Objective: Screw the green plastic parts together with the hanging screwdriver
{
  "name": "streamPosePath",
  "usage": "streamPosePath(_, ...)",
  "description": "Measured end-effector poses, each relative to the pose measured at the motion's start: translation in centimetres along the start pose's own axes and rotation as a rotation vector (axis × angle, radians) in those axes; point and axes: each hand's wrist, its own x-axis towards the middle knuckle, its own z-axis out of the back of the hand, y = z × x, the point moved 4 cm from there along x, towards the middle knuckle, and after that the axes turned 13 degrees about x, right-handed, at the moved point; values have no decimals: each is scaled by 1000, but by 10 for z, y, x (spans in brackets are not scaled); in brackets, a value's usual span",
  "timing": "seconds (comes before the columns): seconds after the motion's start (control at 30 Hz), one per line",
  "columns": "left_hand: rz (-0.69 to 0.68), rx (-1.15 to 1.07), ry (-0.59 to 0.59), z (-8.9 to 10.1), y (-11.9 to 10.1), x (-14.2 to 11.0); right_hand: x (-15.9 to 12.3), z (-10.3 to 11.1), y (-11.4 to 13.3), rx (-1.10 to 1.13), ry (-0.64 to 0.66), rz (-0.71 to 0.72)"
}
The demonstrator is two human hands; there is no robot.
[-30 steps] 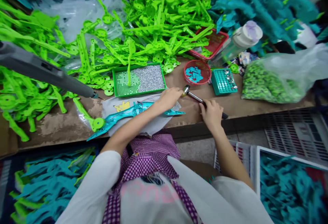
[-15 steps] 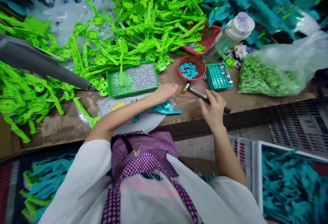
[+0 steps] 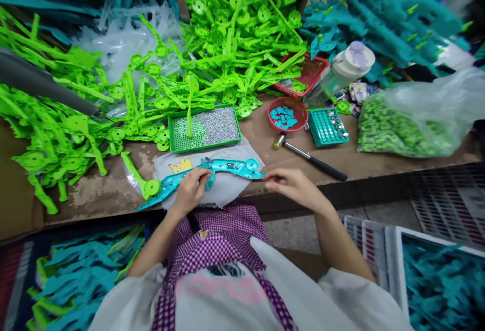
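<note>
A long curved teal plastic part point(image 3: 226, 164) lies across a grey cloth point(image 3: 242, 187) with a yellow cartoon figure, at the bench's front edge. It has a round disc at its right end and small fittings along its inside. My left hand point(image 3: 191, 189) is closed on it near the middle, with thumb and fingers pinched together. At its pointed right tip, my right hand point(image 3: 293, 187) is closed, fingertips pinched on the end. Beyond the right hand rests a hammer point(image 3: 310, 158) with a black handle and a yellowish head, untouched.
Behind the cloth sits a green tray point(image 3: 205, 145) of small metal pieces. A red basket point(image 3: 288, 127) of teal bits and a teal block point(image 3: 329, 139) stand right of it. Bright green parts point(image 3: 242, 33) pile up behind. A bag point(image 3: 397, 124) lies far right.
My right hand has left the hammer and moved left to the teal part's tip. My left hand has drawn back from beside the tray to the part's middle.
</note>
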Motion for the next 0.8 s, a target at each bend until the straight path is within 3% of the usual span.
streamPosePath(0.07, 71, 67, -65, 0, 1, -12, -5, -22, 21, 121, 113, 26)
streamPosePath(0.13, 68, 86, -81, -1, -6, -14, 2, -49, 45, 103, 197, 140)
streamPosePath(0.23, -50, -101, -4, -4, -24, -8, 28, -92, 86, -26, 307, 377)
streamPosePath(0.27, -57, -196, 33, -5, -26, -6, 38, -100, 100, -29, 291, 430)
streamPosePath(0.37, 60, -459, 88, -4, -20, -4, 62, -98, 131, 39, 155, 433)
streamPosePath(0.43, 154, -587, 76, -1, -10, -10, 69, -79, 142, 80, 197, 450)
streamPosePath(0.53, 248, -671, 127, 1, 4, -26, 71, -43, 136, 112, 378, 476)
streamPosePath(0.63, 360, -607, 252, -3, 17, -42, 81, -18, 104, 36, 314, 346)
streamPosePath(0.7, 402, -463, 281, -3, 25, -48, 89, -16, 79, -58, 192, 272)
streamPosePath(0.8, 432, -153, 174, 11, 32, -47, 91, -35, 54, -111, 146, 230)
